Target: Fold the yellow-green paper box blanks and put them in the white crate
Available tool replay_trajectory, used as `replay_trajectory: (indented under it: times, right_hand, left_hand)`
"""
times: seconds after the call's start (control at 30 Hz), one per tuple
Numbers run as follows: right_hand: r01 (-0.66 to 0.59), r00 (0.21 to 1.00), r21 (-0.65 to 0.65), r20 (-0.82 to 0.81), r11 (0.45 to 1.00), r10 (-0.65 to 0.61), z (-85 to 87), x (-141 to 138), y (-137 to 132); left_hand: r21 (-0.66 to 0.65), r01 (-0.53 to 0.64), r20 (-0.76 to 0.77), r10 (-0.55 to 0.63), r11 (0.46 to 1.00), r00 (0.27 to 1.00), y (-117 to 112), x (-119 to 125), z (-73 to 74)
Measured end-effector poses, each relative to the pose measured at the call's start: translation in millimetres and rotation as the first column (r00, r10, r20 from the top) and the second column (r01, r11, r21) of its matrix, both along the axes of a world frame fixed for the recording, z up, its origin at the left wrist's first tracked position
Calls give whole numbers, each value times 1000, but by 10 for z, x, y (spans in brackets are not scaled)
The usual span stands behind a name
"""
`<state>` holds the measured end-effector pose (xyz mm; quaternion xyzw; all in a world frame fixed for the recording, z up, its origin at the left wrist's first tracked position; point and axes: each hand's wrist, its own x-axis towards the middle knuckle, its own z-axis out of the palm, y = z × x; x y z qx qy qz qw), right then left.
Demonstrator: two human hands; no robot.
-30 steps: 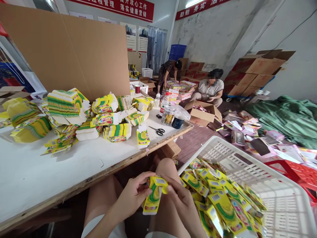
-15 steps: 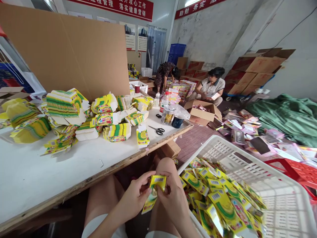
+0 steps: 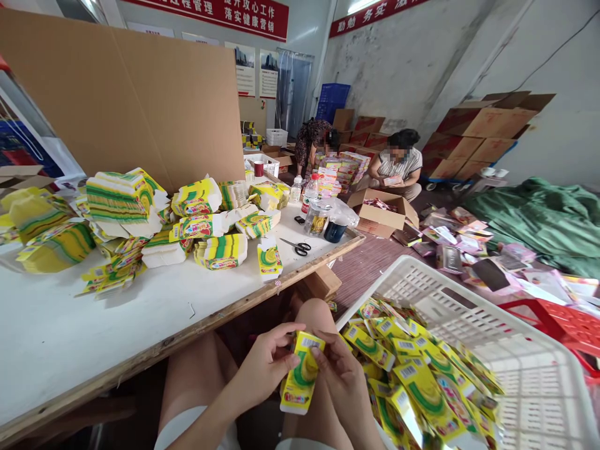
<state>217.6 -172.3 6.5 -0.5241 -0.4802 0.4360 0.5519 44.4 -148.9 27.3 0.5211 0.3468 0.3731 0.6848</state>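
Note:
Over my lap I hold a small yellow and green carton [image 3: 300, 375] with both hands. My left hand [image 3: 265, 369] grips its left side, fingers curled round it. My right hand [image 3: 344, 375] pinches its right edge near the barcode flap. To my right a white plastic basket [image 3: 469, 319] holds several folded cartons [image 3: 412, 375] of the same kind. Stacks of flat carton blanks [image 3: 122, 197] lie on the white table [image 3: 94, 325] ahead of me. One more carton [image 3: 270, 259] stands near the table's front edge.
Scissors [image 3: 299, 246], jars and bottles [image 3: 319, 215] sit at the table's far corner. A big cardboard sheet [image 3: 140, 100] leans behind the stacks. Two other people [image 3: 396, 162] work among boxes on the floor. A red stool [image 3: 562, 325] and a green tarp [image 3: 539, 219] lie to the right.
The carton in my hands went from facing me to edge-on, and now faces me again, lower. My fingers shifted along its top flap. The person bending at the back has crouched lower.

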Motion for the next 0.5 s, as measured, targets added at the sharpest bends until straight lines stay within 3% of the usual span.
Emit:
replay_trajectory:
  times: [0.1, 0.17, 0.2, 0.23, 0.27, 0.37, 0.5]
  right_hand:
    - [220, 951, 29, -228, 975, -208, -55, 57, 2]
    - [471, 811, 53, -420, 881, -408, -119, 118, 4]
    - [562, 724, 45, -510, 826, -465, -158, 145, 1]
    - [604, 659, 21, -575, 797, -485, -199, 163, -5]
    - [594, 632, -17, -609, 804, -480, -242, 169, -15]
    - [403, 688, -171, -591, 899, -421, -356, 107, -64]
    - [249, 718, -228, -610, 941, -337, -385, -90, -95]
  left_hand:
    - [243, -7, -98, 31, 970, 995, 188, 91, 5]
    - [509, -42, -262, 201, 860, 944, 466, 75, -15]
    - [635, -36, -371, 346, 771, 862, 639, 42, -40]
    - [679, -64, -401, 442, 731, 802, 822, -6, -76]
    - [697, -86, -410, 495, 711, 766, 1003, -62, -123]
    - [739, -87, -443, 580, 668, 684, 1429, -251, -298]
    - [806, -33, -437, 631, 591, 641, 1565, -460, -466]
